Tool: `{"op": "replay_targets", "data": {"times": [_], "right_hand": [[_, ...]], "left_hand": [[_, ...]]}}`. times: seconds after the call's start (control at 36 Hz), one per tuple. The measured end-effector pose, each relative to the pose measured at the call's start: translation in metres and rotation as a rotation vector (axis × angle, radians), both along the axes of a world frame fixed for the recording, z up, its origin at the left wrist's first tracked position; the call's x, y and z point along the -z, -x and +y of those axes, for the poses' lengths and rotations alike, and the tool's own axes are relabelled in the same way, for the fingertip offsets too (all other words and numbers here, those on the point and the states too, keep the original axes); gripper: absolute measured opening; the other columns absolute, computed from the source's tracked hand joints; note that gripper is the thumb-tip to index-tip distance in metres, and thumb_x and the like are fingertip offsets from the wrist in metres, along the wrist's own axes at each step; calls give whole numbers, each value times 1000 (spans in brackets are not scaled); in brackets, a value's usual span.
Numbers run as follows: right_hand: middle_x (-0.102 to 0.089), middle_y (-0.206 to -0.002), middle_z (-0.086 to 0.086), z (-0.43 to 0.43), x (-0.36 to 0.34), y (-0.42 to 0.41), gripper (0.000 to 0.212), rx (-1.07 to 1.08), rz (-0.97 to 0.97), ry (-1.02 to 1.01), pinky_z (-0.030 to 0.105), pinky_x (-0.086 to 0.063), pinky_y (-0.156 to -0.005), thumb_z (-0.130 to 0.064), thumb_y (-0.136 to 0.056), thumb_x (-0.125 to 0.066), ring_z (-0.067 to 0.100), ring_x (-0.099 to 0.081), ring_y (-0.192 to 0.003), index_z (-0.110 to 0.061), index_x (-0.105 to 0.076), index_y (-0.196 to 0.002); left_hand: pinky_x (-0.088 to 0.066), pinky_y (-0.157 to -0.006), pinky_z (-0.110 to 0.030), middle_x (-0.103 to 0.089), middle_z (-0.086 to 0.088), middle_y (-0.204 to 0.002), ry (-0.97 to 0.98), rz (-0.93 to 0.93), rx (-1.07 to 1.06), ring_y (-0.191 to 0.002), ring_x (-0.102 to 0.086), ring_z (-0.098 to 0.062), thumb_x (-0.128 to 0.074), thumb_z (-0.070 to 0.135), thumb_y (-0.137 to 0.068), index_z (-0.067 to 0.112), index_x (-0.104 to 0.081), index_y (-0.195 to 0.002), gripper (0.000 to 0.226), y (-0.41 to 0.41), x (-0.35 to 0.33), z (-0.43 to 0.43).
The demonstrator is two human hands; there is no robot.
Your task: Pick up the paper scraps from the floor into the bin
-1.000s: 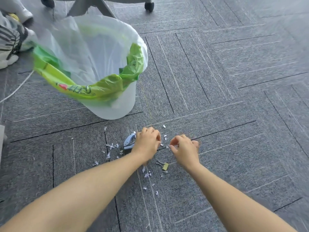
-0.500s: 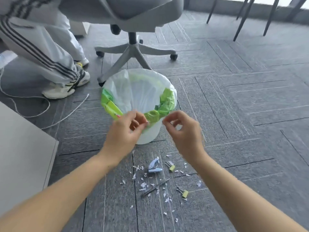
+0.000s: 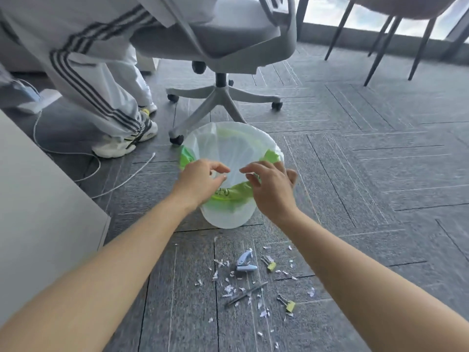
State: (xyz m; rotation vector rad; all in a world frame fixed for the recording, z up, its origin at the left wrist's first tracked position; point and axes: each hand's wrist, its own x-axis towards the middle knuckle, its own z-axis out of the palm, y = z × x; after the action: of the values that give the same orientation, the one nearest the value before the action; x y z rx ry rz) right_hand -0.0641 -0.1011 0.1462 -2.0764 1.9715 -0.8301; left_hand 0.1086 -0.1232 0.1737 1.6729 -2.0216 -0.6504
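Head view: hands, left (image 3: 203, 177) and right (image 3: 270, 185), over bin (image 3: 229, 214), fingers spread, releasing; next, likely gather remaining scraps (image 3: 229, 288) off floor (image 3: 368, 199).

office, grey carpet tiles (image 3: 355, 174), wheeled swivel chair (image 3: 218, 47), binder clips (image 3: 288, 303) on floor

Single head-worn wide-angle view, looking forward and down along both forearms, bin (image 3: 229, 214) near and centred at arm's reach, floor (image 3: 368, 199) filling most of the frame, chair base (image 3: 218, 102) just beyond, straight edges bowing toward the borders, no second view
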Motion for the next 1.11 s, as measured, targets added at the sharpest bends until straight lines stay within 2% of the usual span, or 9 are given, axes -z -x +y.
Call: {"op": "replay_targets", "data": {"times": [0.08,0.17,0.28,0.44,0.58,0.69,0.92,1.03,1.11], "right_hand": [[-64,-110,-17,18,1,6,19,-58,-104,114,39,-29,-88,-24,-90,-64,14,-48,-105,-37,-68,-103],[-64,-105,-17,47,10,16,20,-94,-164,192,37,-30,-84,-22,-85,-70,11,-50,-99,-35,-68,-101],[-64,-100,-17,97,46,36,18,-137,-149,117,35,-32,-85,-21,-85,-71,10,-53,-95,-31,-67,-99],[-63,-94,-22,172,129,61,12,-57,-124,-251,31,-30,-82,-38,-86,-62,6,-54,-90,-37,-66,-97],[-63,-95,-25,206,180,71,12,21,-60,-476,31,-30,-86,-35,-87,-67,2,-53,-95,-40,-65,-98],[-61,-104,-23,207,195,68,20,6,6,-564,30,-27,-89,-39,-88,-65,5,-50,-103,-40,-63,-108],[-53,-120,-16,192,216,53,47,-141,129,-617,33,-26,-96,-39,-84,-68,12,-44,-113,-42,-55,-129],[-50,-118,-16,187,222,50,49,-125,70,-639,31,-25,-96,-36,-84,-69,9,-42,-111,-41,-53,-130],[-49,-112,-18,186,227,51,43,-112,19,-628,29,-23,-94,-37,-83,-70,7,-42,-107,-40,-57,-124]], "left_hand": [[-42,-75,-22,-60,24,-91,130,120,50,-87,-55,-1,-67,25,-89,30,-71,-100,12,-1,5,25],[-43,-78,-14,-65,20,-90,190,284,97,-87,-57,3,-71,17,-85,25,-72,-96,14,-1,16,61],[-46,-78,-14,-69,16,-87,9,392,186,-87,-63,-7,-74,15,-83,23,-73,-94,13,6,53,109],[-48,-72,-19,-69,16,-82,-287,318,165,-80,-62,-4,-75,17,-82,28,-73,-88,13,12,132,151],[-44,-77,-17,-67,19,-86,-416,128,222,-82,-59,3,-71,21,-86,29,-71,-91,10,18,175,161],[-40,-77,-14,-65,18,-87,-459,7,252,-82,-55,6,-67,26,-89,29,-69,-94,7,24,195,158],[-42,-72,-15,-65,17,-87,-498,10,137,-82,-58,1,-67,20,-88,27,-69,-91,8,23,216,154],[-48,-72,-19,-67,15,-85,-545,57,77,-78,-60,-3,-69,21,-87,30,-68,-87,9,10,228,155],[-46,-71,-15,-68,15,-88,-570,81,48,-79,-62,-2,-67,23,-89,28,-70,-89,5,1,231,155]]}}
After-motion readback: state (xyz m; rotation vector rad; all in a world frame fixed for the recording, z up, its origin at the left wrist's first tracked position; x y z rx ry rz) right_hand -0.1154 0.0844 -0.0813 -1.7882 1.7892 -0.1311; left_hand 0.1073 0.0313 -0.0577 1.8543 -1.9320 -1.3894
